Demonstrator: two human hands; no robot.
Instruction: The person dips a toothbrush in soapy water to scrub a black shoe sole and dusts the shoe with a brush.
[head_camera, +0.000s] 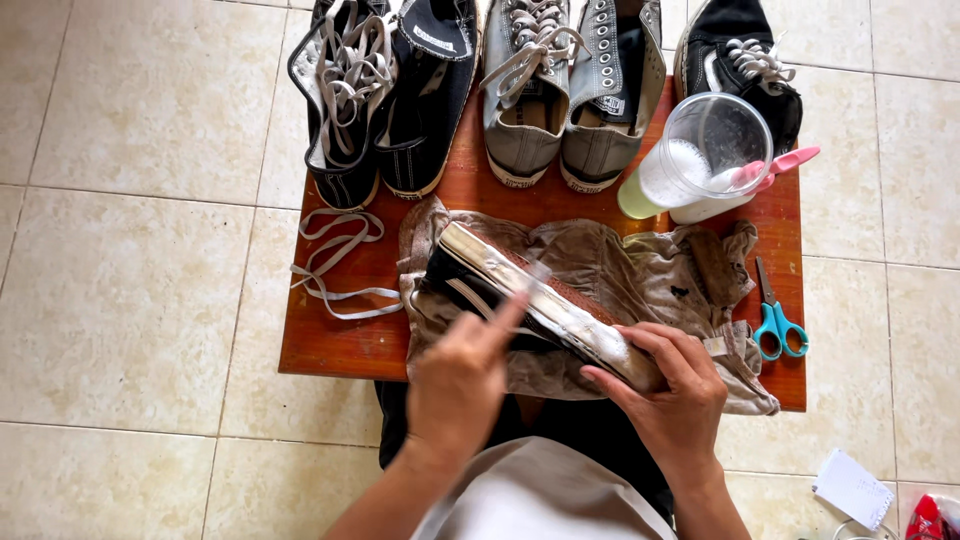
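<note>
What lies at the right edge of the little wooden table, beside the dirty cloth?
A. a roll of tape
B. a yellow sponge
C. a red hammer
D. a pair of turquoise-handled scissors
D: the turquoise-handled scissors lie on the wooden table just right of the dirty cloth, near the right hand that holds the black shoe.

The person's forearms are bare to the elbow, no rings or watch on either hand, with a pale grey-white garment over dark trousers.
</note>
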